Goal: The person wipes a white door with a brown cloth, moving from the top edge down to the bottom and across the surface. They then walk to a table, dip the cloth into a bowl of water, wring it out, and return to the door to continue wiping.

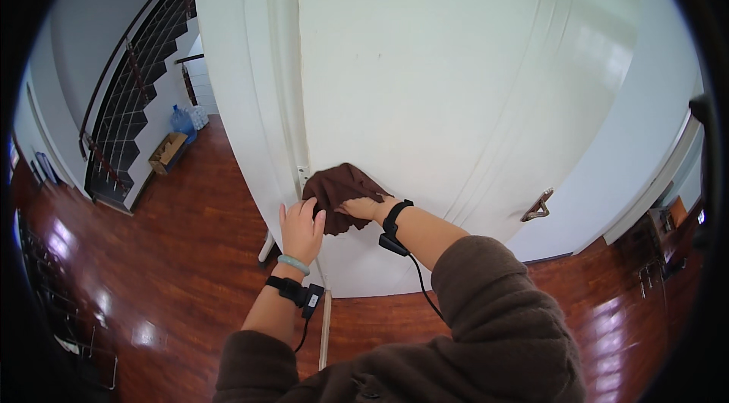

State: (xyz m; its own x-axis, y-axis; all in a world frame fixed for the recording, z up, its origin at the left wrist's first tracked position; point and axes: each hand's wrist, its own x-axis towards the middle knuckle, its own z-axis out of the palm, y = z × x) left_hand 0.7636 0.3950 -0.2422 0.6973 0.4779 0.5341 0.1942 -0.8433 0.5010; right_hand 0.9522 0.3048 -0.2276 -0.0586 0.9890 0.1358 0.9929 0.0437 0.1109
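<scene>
A dark brown cloth [342, 186] lies bunched against the white door [421, 90], close to its hinge edge. My right hand [364, 208] grips the cloth, its fingertips partly hidden in the folds. Beside it, my left hand [302, 226] reaches up to the cloth's left edge with fingers apart; whether it pinches any fabric cannot be told. A metal hinge [303, 174] shows just left of the cloth. The door's lever handle [538, 206] is farther right. Both wrists wear black straps with cabled devices, and a pale green bangle [294, 264] circles the left wrist.
The white door frame [250, 61] stands at left. Beyond it are a dark staircase [136, 101] with a railing, an open cardboard box [168, 152] and a blue water bottle [182, 121] on the reddish wooden floor [193, 232]. Metal-legged chairs [68, 323] line the lower left.
</scene>
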